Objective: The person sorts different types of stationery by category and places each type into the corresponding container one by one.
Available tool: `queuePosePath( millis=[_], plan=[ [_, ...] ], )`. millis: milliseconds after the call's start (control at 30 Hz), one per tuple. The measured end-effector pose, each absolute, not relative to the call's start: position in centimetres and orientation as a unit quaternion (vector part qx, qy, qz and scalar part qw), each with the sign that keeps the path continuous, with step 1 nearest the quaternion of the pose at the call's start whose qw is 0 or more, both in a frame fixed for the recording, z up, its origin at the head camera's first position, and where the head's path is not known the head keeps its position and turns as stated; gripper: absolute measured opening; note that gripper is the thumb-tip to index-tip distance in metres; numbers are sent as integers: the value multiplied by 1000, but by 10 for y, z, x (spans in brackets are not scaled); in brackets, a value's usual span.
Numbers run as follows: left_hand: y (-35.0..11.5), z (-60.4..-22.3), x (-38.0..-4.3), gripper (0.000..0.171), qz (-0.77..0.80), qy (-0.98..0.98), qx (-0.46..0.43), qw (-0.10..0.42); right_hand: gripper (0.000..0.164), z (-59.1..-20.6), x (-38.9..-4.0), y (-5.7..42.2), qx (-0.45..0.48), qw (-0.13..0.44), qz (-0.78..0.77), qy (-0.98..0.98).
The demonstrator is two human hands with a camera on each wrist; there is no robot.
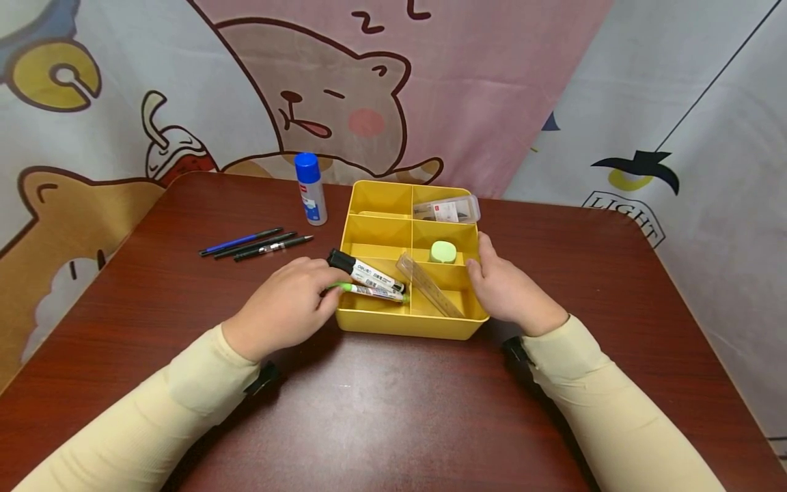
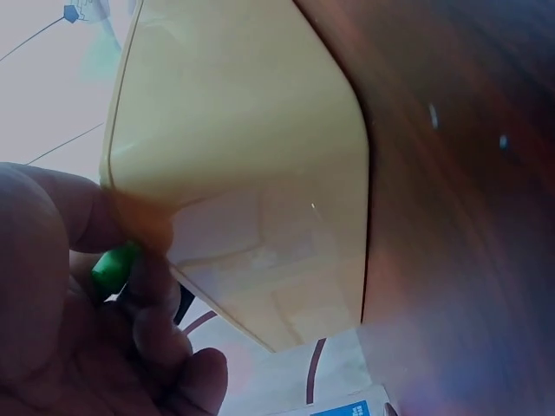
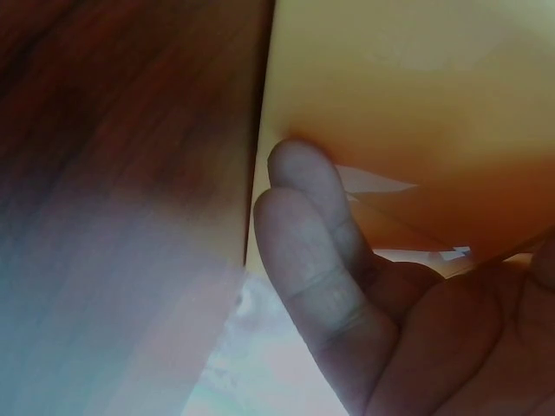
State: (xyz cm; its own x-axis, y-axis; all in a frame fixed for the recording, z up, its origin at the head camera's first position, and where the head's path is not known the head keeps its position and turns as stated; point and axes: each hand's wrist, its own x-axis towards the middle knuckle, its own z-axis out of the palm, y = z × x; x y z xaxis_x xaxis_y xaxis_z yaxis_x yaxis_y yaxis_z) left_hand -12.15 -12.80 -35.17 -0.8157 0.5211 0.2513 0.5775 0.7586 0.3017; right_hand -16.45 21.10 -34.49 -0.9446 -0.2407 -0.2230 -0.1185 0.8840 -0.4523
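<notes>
My left hand pinches the green end of a slim green-and-white marker pen at the left rim of a yellow divided box. In the left wrist view the pen's green end shows between thumb and fingers. Beside that pen, a whiteboard marker with a black cap leans over the front left compartment, its cap past the rim. My right hand rests against the box's right side; in the right wrist view its fingers lie fairly straight along the outer wall.
A clear ruler slants in the front right compartment. Behind it are a pale green rounded item and a clear plastic case. A blue-capped glue stick stands behind several pens on the brown table.
</notes>
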Motion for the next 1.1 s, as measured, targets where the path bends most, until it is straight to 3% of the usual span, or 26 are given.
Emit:
queuePosePath(
  millis=[300, 567, 700, 933, 1100],
  plan=[
    [-141, -342, -119, 37, -188, -938, -289, 45, 68, -348, -163, 210, -103, 132, -226, 960],
    [-167, -335, -126, 18, -257, -921, -281, 83, 70, -346, -164, 209, -101, 141, -223, 959],
    [-180, -329, -133, 14, -253, -933, -237, 101, 72, -345, -165, 209, -96, 150, -222, 958],
    [-216, -325, -161, 31, -168, -978, -120, 22, 73, -344, -164, 211, -91, 152, -219, 959],
    [-245, -336, -181, 28, -121, -986, -107, -32, 73, -344, -164, 209, -96, 147, -221, 959]
  ],
)
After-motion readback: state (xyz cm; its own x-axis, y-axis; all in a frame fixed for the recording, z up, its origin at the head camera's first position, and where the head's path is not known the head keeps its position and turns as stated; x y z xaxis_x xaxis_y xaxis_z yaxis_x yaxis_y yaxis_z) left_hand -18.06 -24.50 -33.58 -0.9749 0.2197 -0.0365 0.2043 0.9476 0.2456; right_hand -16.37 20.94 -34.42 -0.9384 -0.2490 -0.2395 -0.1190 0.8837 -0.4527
